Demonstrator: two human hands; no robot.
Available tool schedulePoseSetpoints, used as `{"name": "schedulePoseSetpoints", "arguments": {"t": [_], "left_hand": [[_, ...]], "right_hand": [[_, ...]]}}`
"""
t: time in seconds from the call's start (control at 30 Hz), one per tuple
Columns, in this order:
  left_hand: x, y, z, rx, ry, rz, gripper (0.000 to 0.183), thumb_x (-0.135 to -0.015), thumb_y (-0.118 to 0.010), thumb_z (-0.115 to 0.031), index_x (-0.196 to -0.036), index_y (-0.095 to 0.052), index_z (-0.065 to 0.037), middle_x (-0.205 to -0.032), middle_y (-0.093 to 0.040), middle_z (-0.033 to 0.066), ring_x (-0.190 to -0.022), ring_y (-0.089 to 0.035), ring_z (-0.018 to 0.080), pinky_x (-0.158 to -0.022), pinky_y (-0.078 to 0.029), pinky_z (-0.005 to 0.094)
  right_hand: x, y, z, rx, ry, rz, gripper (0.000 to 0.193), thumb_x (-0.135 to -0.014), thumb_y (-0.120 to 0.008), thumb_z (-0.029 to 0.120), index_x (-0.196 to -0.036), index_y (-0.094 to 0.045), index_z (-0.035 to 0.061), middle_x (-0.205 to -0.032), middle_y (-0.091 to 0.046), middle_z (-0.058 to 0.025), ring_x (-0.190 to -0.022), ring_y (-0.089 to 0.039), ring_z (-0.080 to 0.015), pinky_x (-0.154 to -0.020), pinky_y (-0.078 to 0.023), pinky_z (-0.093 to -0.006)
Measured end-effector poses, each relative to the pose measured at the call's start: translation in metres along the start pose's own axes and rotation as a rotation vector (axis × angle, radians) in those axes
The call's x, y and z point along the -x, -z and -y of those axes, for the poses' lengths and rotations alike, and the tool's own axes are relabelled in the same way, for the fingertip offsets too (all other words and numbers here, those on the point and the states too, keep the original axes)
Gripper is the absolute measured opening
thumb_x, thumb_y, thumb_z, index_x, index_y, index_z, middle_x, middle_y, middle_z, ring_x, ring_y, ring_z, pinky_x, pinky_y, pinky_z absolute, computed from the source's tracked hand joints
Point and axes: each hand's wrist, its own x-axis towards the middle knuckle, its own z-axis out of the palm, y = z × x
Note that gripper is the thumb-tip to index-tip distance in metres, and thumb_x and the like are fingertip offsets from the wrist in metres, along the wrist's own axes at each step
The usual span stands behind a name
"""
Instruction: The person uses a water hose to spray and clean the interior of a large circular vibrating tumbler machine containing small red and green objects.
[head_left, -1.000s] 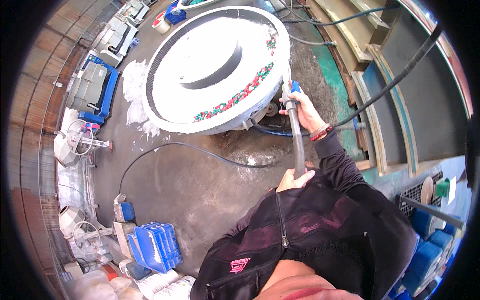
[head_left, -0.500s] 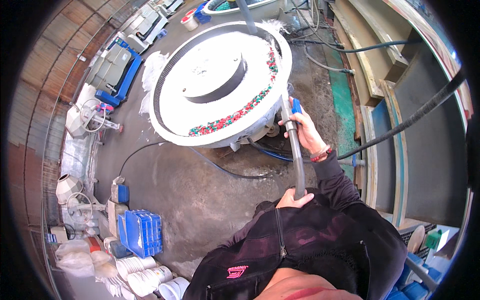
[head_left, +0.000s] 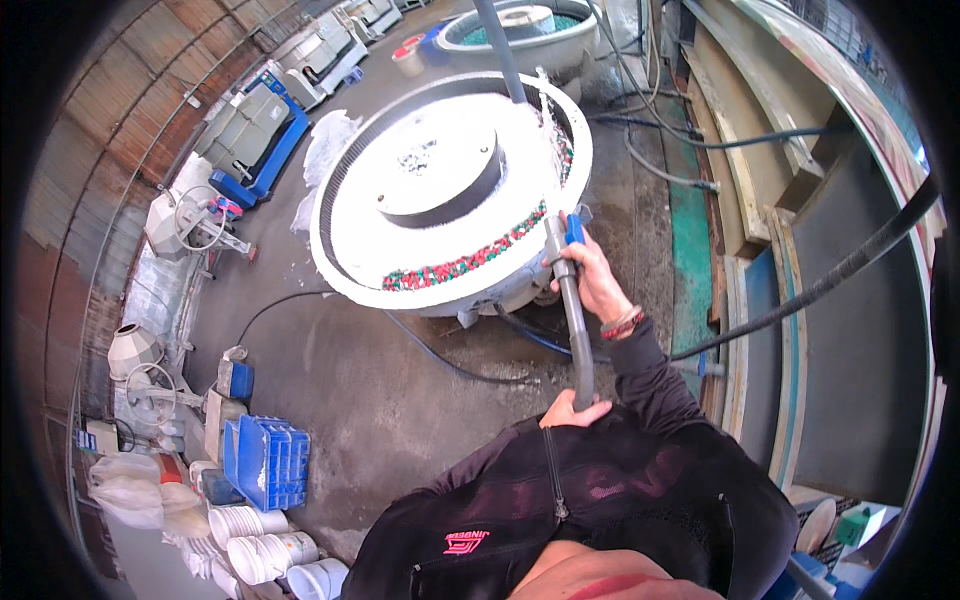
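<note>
My right hand is wrapped round a grey pipe, just below its blue valve handle. At the pipe's lower end my left hand is closed round it, close to my jacket. The pipe points away over the near right rim of a big round tub. A whitish stream of water runs from its mouth into the tub. White foam covers most of the inside, round a raised middle hub. Red and green pieces show along the near and right wall.
A second round tub stands behind. Hoses lie on the floor below the near tub, and a thick black hose crosses at right. Blue crates and white buckets are at lower left. Metal framing lines the right.
The pipe's mouth has swung left, and both hands have shifted slightly left and down with it. The stream now falls along the tub's right side. The whole view has tilted a little.
</note>
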Motion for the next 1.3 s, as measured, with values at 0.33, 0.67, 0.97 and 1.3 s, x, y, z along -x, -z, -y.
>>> {"name": "schedulePoseSetpoints", "arguments": {"t": [0.33, 0.67, 0.97, 1.3], "left_hand": [[-0.007, 0.008, 0.0, 0.119, -0.057, 0.031, 0.026, -0.074, -0.065, -0.019, -0.06, -0.047, -0.008, -0.055, -0.04, -0.007, -0.053, -0.036, 0.0038, -0.049, -0.029, 0.0242], [-0.005, 0.009, 0.009, 0.151, -0.042, -0.104, 0.028, -0.074, -0.066, -0.022, -0.057, -0.047, -0.009, -0.052, -0.039, -0.0065, -0.051, -0.036, 0.0048, -0.048, -0.028, 0.0247], [0.006, 0.03, 0.023, 0.241, -0.111, -0.353, 0.034, -0.075, -0.062, -0.021, -0.05, -0.043, -0.011, -0.05, -0.037, -0.0057, -0.047, -0.033, 0.0058, -0.045, -0.025, 0.0263], [0.034, 0.089, 0.03, 0.559, -0.109, -0.412, 0.031, -0.075, -0.064, -0.025, -0.056, -0.044, -0.01, -0.046, -0.037, -0.003, -0.038, -0.033, 0.0064, -0.038, -0.023, 0.0254]], "right_hand": [[-0.015, -0.041, -0.003, 0.063, -0.076, 0.131, 0.062, -0.074, -0.044, 0.01, -0.133, -0.023, 0.0096, -0.094, -0.046, -0.0096, -0.075, -0.055, -0.019, -0.045, -0.048, -0.0295], [-0.028, -0.042, -0.025, 0.046, -0.139, 0.152, 0.06, -0.076, -0.043, 0.008, -0.133, -0.023, 0.011, -0.1, -0.045, -0.0115, -0.076, -0.056, -0.0204, -0.047, -0.048, -0.0309], [-0.047, -0.104, -0.104, 0.106, -0.392, 0.312, 0.047, -0.073, -0.051, 0.011, -0.118, -0.036, 0.006, -0.083, -0.046, -0.0084, -0.064, -0.054, -0.0154, -0.042, -0.049, -0.0274], [-0.085, -0.085, -0.18, 0.247, -0.539, 0.144, 0.035, -0.073, -0.053, 0.016, -0.102, -0.037, 0.0051, -0.079, -0.047, -0.0102, -0.06, -0.055, -0.0238, -0.039, -0.046, -0.0331]]}}
